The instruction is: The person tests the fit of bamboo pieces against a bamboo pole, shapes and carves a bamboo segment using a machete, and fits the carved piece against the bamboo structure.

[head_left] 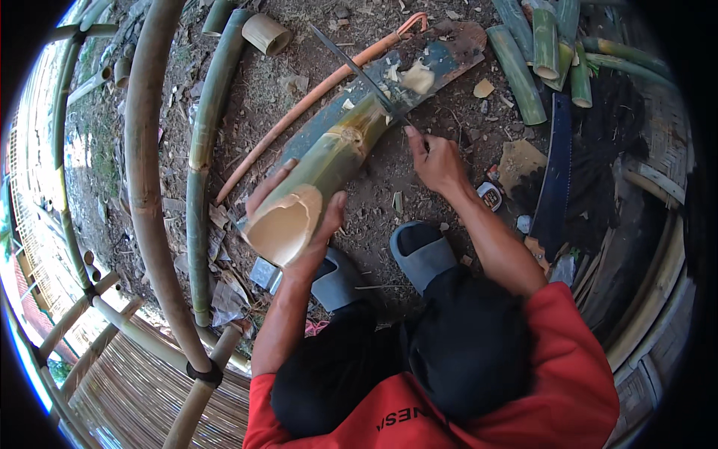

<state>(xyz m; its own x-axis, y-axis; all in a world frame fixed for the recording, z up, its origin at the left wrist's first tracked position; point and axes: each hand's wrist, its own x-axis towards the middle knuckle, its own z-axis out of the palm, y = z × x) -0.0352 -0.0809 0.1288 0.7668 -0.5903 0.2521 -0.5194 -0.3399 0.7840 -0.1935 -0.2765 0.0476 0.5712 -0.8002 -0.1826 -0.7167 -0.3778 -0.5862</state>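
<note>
A thick green bamboo section (321, 168) lies slanting in front of me, its hollow, jagged-rimmed end toward me. My left hand (308, 251) is wrapped around that near end, fingers on one side and thumb on the other. The long dark blade of a knife (351, 66) crosses the far end of the bamboo, where the green skin is cut to pale wood. My right hand (441, 163) is closed at the near end of the blade; its handle is hidden by the fingers. Under the bamboo lies a worn, teal-painted plank (458, 54) with pale shavings (417, 77) on it.
An orange-brown rod (299, 112) lies beside the plank. Long bamboo poles (200, 161) flank the left. Cut bamboo pieces (516, 75) are piled at the far right, above a handsaw (558, 165). A short bamboo ring (267, 34) lies far left. My sandalled feet (422, 254) are close by.
</note>
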